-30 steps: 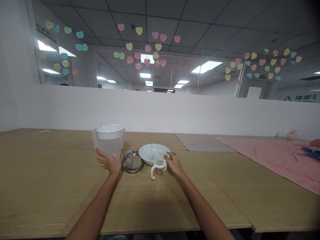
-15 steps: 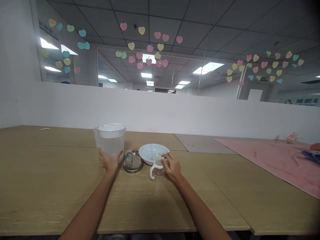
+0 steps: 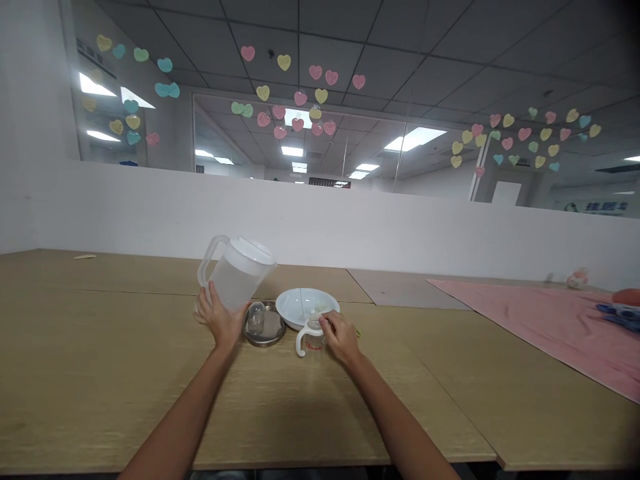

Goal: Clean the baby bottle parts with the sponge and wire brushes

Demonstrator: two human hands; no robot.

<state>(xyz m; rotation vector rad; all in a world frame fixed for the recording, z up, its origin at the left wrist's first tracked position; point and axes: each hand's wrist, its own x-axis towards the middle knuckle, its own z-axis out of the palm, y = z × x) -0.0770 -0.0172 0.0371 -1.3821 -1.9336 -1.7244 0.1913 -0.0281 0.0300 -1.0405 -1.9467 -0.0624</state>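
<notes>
My left hand (image 3: 221, 321) is wrapped round the lower part of a translucent white plastic pitcher (image 3: 239, 280), which is raised and tilted to the right with its lid on. With my right hand (image 3: 342, 337) I grip the right side of a clear baby bottle (image 3: 313, 343) with curved white handles and red lettering. This bottle stands uncapped on the table. Between my hands lies a round metal tray (image 3: 277, 331) with a clear dome-shaped cap (image 3: 257, 320) on it. Just behind the bottle is a white bowl (image 3: 290, 307) containing small pale pieces that I cannot make out.
The wooden table (image 3: 150, 380) runs to a low white wall (image 3: 325, 227) with glass above. At the right a pink cloth (image 3: 540, 313) covers part of it, with a blue item (image 3: 620, 316) and a small pinkish object (image 3: 577, 278) on that side.
My left hand has lifted the pitcher, tipped it to the right and brought its spout closer to the bottle. My right hand's fingers have closed in on the bottle's side.
</notes>
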